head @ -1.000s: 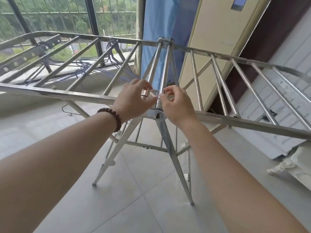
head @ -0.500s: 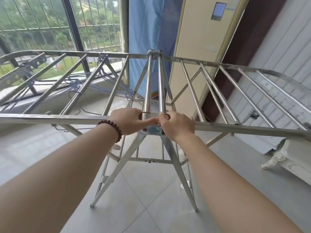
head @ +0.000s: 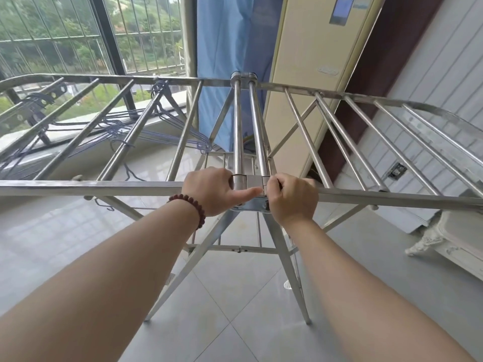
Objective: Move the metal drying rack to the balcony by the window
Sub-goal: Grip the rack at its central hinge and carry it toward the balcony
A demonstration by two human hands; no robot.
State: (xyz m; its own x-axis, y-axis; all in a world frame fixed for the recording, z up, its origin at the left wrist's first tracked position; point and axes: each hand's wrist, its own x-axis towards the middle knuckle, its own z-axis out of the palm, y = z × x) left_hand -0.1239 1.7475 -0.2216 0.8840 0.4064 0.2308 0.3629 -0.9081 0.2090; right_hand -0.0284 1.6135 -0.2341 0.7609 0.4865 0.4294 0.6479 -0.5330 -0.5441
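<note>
Grey tiled floor (head: 235, 296) by a barred window (head: 78, 43); the metal drying rack (head: 104, 184) stands here on splayed legs, wings spread flat, bare steel rails running away toward the window side. Left hand (head: 209, 190) and right hand (head: 291, 197) are each curled tight around the near rail at the centre hinge, thumbs touching the bracket; both wing ends are cut off by the frame edges. Blue wire hangers (head: 146, 131) dangle off the left wing, a blue curtain (head: 230, 61) and beige air-conditioner unit (head: 308, 74) stand just beyond, a white carved furniture leg (head: 428, 241) near the right wing.
</note>
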